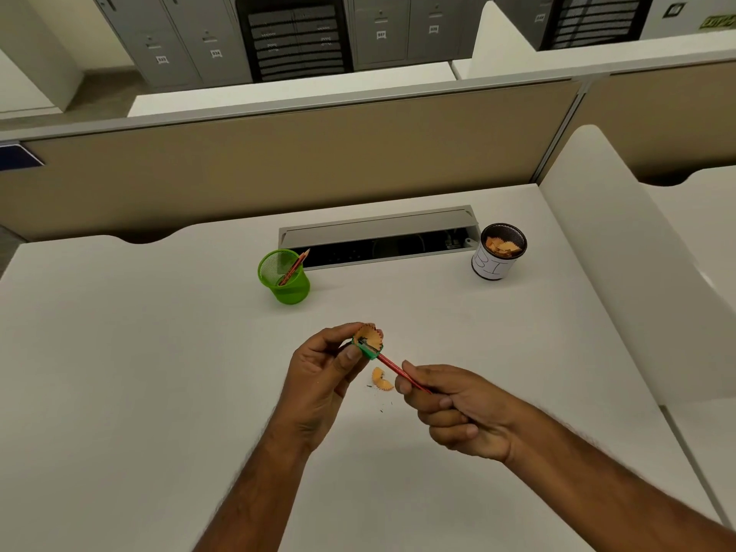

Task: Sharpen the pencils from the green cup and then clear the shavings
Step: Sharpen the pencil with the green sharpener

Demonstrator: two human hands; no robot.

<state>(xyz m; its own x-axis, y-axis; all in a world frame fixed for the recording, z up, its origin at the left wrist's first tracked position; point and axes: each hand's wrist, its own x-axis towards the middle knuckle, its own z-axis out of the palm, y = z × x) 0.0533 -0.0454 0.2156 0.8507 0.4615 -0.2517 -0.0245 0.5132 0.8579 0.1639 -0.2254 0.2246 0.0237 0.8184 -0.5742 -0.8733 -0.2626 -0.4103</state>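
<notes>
Left hand (322, 376) pinches small green plastic sharpener (368, 347); right hand (458, 408) grips thin red wooden pencil (394, 368), tip inside sharpener. Curled orange shavings (381, 379) on white desk (159, 372) below.

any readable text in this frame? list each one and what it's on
"BI": handwritten on the white label around the black cup; any further letters are hidden.
Locker number tags: digits too blurred to read surely.
Yellow-green sign, far right: unreadable.
Pencil, sharpener: no readable text.
</notes>
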